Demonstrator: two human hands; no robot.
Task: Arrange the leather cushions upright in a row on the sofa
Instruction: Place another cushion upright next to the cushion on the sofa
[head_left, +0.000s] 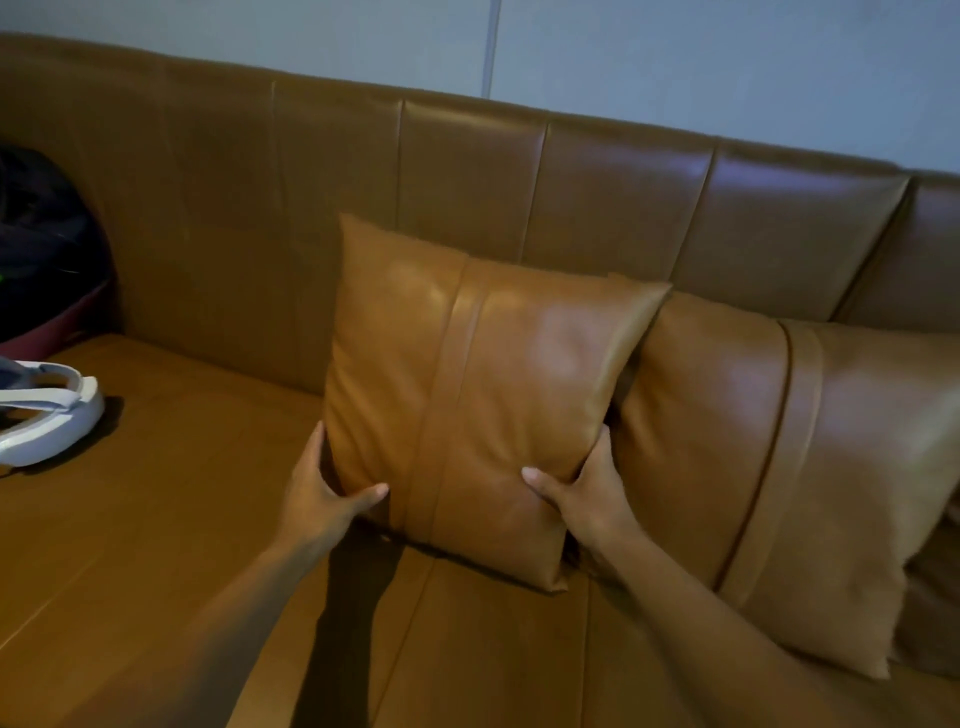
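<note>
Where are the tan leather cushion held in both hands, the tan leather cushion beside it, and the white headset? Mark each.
held tan leather cushion (483, 395), head view, front panel
neighbouring tan leather cushion (753, 457), head view, front panel
white headset (49, 423), head view, curved band

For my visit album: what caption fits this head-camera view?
Both hands, left hand and right hand, stand a tan leather cushion upright beside a second cushion on the sofa.

Head view looks down, close, onto the sofa (156, 545).
</note>
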